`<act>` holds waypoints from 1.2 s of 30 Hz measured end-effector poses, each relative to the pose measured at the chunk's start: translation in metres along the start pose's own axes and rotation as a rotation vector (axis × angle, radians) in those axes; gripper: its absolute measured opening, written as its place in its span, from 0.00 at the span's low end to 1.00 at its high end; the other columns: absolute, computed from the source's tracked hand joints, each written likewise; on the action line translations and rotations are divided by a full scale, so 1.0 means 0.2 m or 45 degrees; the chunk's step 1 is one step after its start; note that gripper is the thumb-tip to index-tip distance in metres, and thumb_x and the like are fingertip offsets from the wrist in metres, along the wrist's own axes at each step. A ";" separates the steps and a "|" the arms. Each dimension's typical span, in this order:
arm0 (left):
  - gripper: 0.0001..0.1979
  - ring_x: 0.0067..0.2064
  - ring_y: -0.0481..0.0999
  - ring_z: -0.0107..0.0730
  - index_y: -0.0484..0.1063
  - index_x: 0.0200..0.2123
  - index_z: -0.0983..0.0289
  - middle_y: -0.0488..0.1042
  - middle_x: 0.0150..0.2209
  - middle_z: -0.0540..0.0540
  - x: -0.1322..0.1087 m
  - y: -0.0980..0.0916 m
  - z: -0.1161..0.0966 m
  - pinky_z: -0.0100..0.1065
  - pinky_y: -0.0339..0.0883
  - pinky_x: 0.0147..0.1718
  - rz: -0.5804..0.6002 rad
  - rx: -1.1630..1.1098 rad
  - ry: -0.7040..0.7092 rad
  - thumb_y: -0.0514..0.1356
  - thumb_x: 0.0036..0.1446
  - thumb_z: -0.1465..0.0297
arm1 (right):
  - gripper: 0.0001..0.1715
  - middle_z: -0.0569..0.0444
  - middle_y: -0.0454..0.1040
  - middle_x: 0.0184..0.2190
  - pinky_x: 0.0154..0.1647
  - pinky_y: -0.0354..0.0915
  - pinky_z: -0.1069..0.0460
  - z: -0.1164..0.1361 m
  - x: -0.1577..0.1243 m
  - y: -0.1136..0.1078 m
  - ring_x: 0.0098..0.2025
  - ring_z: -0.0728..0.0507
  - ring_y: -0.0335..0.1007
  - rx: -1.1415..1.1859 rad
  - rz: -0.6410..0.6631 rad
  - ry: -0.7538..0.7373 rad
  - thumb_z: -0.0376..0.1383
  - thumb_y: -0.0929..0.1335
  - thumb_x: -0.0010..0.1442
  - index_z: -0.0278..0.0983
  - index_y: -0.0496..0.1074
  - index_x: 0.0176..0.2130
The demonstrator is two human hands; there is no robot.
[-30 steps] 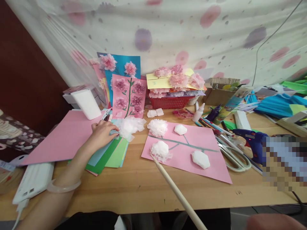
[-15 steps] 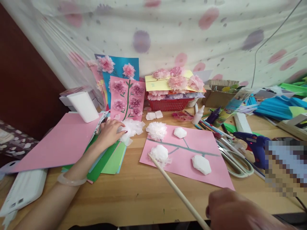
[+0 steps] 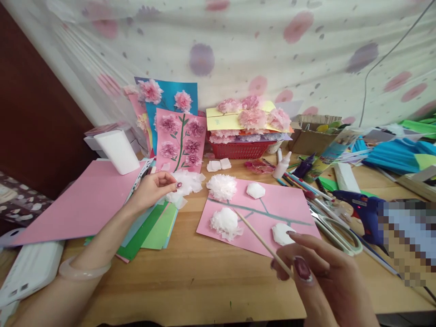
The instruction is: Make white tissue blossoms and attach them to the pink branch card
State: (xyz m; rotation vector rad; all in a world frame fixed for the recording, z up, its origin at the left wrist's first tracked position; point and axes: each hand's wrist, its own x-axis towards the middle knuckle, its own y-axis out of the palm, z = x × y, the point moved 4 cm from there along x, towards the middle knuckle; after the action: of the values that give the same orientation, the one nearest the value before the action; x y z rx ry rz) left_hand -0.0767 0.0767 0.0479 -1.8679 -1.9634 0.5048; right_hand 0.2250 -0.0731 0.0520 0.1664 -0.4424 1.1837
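Note:
My right hand (image 3: 323,277) grips a thin wooden stick (image 3: 262,240) between thumb and fingers. The stick's tip points over the pink sheet (image 3: 252,234), close to a painted green branch. On that sheet are a full white tissue-paper flower (image 3: 222,187), a partly layered one (image 3: 225,221) below it, and two smooth white tissue pads (image 3: 255,190); my right fingers partly cover the lower pad. My left hand (image 3: 158,187) is closed in a pinch at the pile of loose white tissue paper (image 3: 190,180). What sits between its fingertips is too small to make out.
Scissors (image 3: 337,231) and a blue glue gun (image 3: 364,211) lie to the right. A white glue bottle (image 3: 282,165) stands behind the sheet. Finished flower pictures (image 3: 180,141) lean at the back, near a red basket (image 3: 228,151). Coloured paper (image 3: 91,195) is stacked at left.
My left hand has lifted slightly off the tissue pile, its fingers now pinched. My right hand has moved up and left into fuller view. The stick's tip has left the partly layered flower.

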 end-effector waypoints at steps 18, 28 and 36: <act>0.12 0.38 0.80 0.36 0.72 0.33 0.64 0.81 0.34 0.55 -0.35 0.55 -0.06 0.36 0.74 0.42 0.650 -0.513 -0.236 0.69 0.50 0.65 | 0.24 0.52 0.74 0.25 0.30 0.62 0.50 -0.25 -0.14 -0.01 0.28 0.45 0.66 0.559 0.096 0.536 0.45 0.61 0.68 0.37 0.77 0.29; 0.16 0.40 0.81 0.39 0.69 0.42 0.63 0.82 0.34 0.55 -0.38 0.56 -0.02 0.41 0.72 0.45 0.630 -0.720 -0.257 0.68 0.53 0.65 | 0.23 0.50 0.76 0.26 0.28 0.66 0.50 -0.34 -0.13 -0.02 0.27 0.45 0.69 0.663 0.314 0.434 0.44 0.61 0.68 0.38 0.79 0.33; 0.15 0.43 0.81 0.41 0.68 0.44 0.64 0.83 0.41 0.61 -0.40 0.56 -0.03 0.41 0.72 0.46 0.737 -0.801 -0.233 0.65 0.56 0.66 | 0.25 0.50 0.75 0.26 0.30 0.66 0.50 -0.32 -0.15 0.01 0.27 0.44 0.70 0.538 0.338 0.414 0.44 0.60 0.69 0.37 0.79 0.31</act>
State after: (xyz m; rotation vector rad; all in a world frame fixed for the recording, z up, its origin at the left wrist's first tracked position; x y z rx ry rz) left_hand 0.0258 0.0032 -0.0068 -2.9096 -1.7949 0.2160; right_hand 0.2291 -0.0746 -0.0181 0.2799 0.0801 1.5265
